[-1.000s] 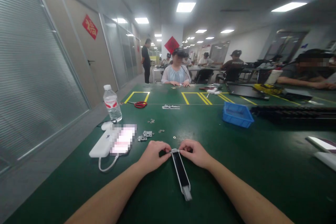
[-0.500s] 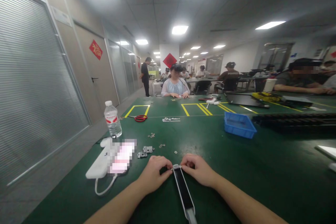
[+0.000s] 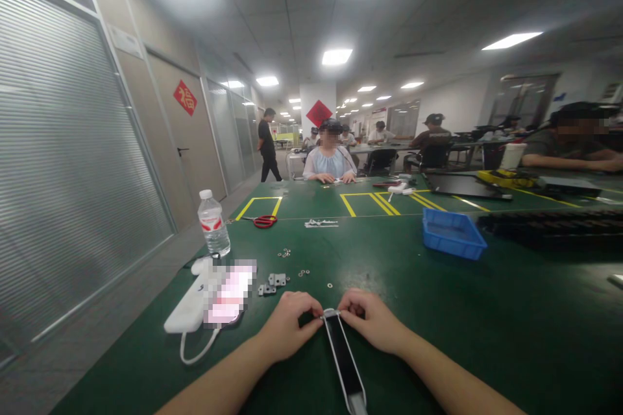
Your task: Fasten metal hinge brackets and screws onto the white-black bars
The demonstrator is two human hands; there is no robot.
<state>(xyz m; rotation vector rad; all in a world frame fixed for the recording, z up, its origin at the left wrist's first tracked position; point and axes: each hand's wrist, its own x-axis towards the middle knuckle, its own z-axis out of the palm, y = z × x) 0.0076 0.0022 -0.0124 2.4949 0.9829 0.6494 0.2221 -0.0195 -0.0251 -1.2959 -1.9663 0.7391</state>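
Observation:
A long, narrow bar with a white metal-like frame and black middle lies on the green table, its far end between my hands and its grey near end at the picture's bottom. Thumb and fingers of my left hand pinch at the far end's left corner. Opposite, my right hand is closed in a pinch at the right corner. Whatever small part sits between the fingertips is hidden. Just beyond them lies a single small ring. Grey metal blocks and several small rings or nuts are to the left.
A water bottle, a white power bank with cable and a phone stand at left. Red-handled scissors, thin white pieces and a blue tray lie farther off. A person sits across the table.
The view has shifted slightly, so everything sits a little to the right. Both hands keep their pinch at the bar's far end. A standing person in the background has taken a step.

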